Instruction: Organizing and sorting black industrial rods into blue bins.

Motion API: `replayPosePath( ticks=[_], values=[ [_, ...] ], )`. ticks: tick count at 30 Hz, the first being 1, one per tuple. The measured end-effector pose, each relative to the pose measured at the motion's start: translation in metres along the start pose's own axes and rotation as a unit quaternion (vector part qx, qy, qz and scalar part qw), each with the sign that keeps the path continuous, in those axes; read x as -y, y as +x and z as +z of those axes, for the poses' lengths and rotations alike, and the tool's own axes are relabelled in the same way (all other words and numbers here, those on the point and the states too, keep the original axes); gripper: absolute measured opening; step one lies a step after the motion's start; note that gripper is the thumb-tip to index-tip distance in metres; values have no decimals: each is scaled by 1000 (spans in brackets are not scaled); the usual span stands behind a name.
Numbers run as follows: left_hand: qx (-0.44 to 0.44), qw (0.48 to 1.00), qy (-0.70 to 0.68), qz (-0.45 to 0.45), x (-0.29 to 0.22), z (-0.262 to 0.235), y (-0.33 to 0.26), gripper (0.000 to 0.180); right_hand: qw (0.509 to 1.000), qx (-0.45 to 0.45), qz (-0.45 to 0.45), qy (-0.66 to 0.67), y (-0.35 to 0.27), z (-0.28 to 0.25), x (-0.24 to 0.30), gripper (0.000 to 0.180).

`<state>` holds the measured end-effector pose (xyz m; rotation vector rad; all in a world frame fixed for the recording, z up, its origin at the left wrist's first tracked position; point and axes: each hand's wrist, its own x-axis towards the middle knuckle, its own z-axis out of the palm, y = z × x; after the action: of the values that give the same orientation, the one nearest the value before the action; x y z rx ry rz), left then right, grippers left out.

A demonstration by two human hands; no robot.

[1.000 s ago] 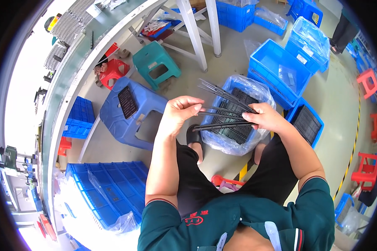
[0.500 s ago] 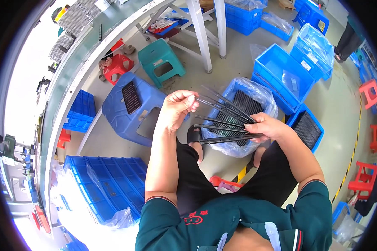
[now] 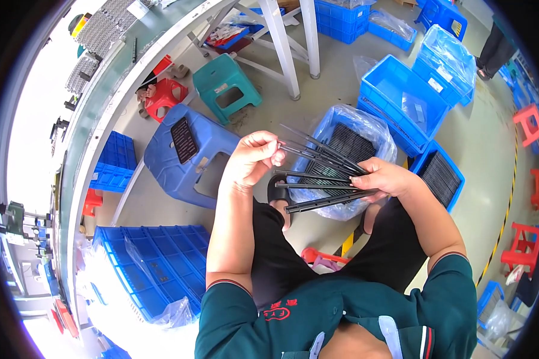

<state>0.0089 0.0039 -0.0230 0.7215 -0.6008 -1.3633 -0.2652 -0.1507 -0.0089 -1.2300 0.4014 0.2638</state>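
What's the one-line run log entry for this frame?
right hand: grips fan of thin black plastic strips | left hand: pinches one strip's end | below: plastic-lined blue crate of black parts

The black strips [image 3: 320, 173] now fan out wider between the hands.

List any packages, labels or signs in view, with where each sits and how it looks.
Clear plastic bag liner: lines the blue crate behind the hands, crinkled, see-through.
White label: on the bag-covered blue crate upper right, small rectangle.
Loose clear bag: on the blue crates lower left.
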Motion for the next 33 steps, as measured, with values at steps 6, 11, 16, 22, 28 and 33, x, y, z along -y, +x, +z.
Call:
replayPosePath(
  ticks=[6,11,16,22,28,33],
  values=[
    [-83,987,134,22,0,13,0,14,999,-45,-11,7,6,4,-1,29],
    [-73,986,147,14,-3,12,-1,13,1000,-24,9,17,4,6,1,27],
    [-145,962,223,56,-23,7,-12,15,1000,-19,14,-1,5,5,0,28],
    [-112,975,186,39,-17,17,-9,15,994,-79,32,-75,7,7,2,26],
    [-110,977,182,25,-13,19,-6,15,987,-93,49,-120,4,7,7,27],
    [-98,968,229,-4,-7,24,-5,14,981,-109,43,-156,6,7,5,28]
  ],
)
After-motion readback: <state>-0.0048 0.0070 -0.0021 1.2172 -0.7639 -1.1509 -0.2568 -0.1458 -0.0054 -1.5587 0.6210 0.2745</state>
